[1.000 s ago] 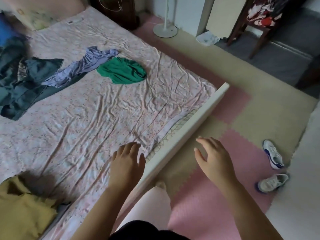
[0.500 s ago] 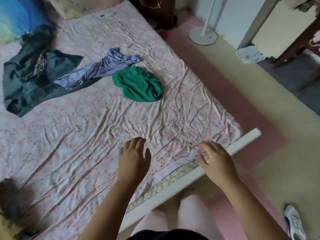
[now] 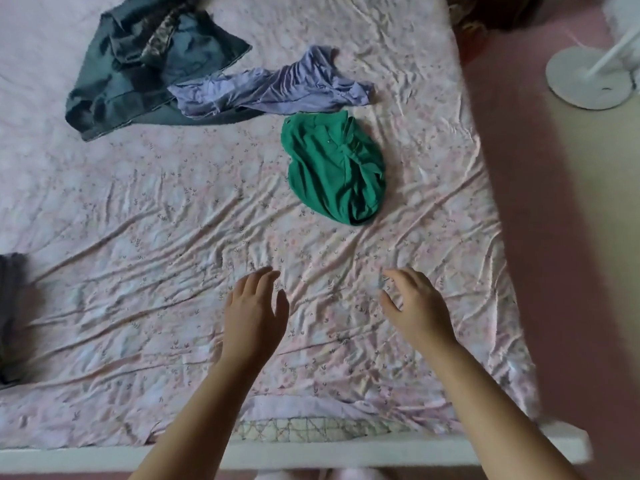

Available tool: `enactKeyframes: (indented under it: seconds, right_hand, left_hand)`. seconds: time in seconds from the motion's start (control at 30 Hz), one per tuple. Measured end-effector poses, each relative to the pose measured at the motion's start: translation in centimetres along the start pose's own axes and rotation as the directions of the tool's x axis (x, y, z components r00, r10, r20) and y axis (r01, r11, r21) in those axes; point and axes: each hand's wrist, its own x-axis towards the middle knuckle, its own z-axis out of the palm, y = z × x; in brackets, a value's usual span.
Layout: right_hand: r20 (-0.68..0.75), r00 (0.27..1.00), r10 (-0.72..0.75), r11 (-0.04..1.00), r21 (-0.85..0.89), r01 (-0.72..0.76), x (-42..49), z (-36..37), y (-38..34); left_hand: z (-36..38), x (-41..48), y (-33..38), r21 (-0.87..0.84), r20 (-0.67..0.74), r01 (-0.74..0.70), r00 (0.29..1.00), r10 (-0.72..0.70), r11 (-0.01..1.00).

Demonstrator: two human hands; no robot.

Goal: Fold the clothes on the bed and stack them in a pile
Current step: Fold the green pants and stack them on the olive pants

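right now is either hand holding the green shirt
No, the left hand and right hand are both open and empty over the sheet, short of the green shirt.

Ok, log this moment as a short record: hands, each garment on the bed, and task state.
left hand: empty, fingers spread, over the sheet
right hand: empty, fingers spread, over the sheet
green garment: crumpled, nearest the hands, lying apart from them
lavender garment: crumpled, beyond the green one, overlapping the dark teal garment
dark teal garment: heaped, far left
bed sheet: wrinkled, floral
task state: these three garments not yet folded
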Motion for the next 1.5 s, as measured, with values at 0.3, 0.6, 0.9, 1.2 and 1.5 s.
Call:
enactKeyframes:
  seconds: [0.3, 0.6, 0.9, 1.2, 1.5]
  right_hand:
    - [0.015, 0.998, 0.066, 0.997, 0.037, -0.067, 15.6, 12.6, 7.7]
    - [0.098, 0.978, 0.184, 0.982, -0.048, -0.18, 23.5, 20.9, 11.2]
    - [0.144, 0.969, 0.202, 0.94, 0.249, -0.233, 11.1, 17.2, 12.5]
    - [0.488, 0.735, 0.471, 0.696, 0.306, -0.65, -8.8, 14.3, 14.2]
    - [-0.216, 0.948, 0.235, 0.968, 0.139, -0.209, 8.4, 13.9, 14.2]
  left_hand:
    - [13.0, 8.8, -3.2, -0.046, 0.039, 0.08, 0.996, -0.078, 0.996]
    - [19.1, 11.7, -5.3, 0.059, 0.056, -0.075, 0.996, 0.072, 0.995]
    - [21.1, 10.3, -3.1, -0.065, 0.086, -0.082, 0.992, 0.087, 0.995]
    - [23.4, 5.3, -1.2, 0.096, 0.253, -0.377, 0.904, 0.344, 0.921]
    - [25.4, 17.6, -0.5, 0.042, 0.155, -0.155, 0.977, 0.147, 0.987]
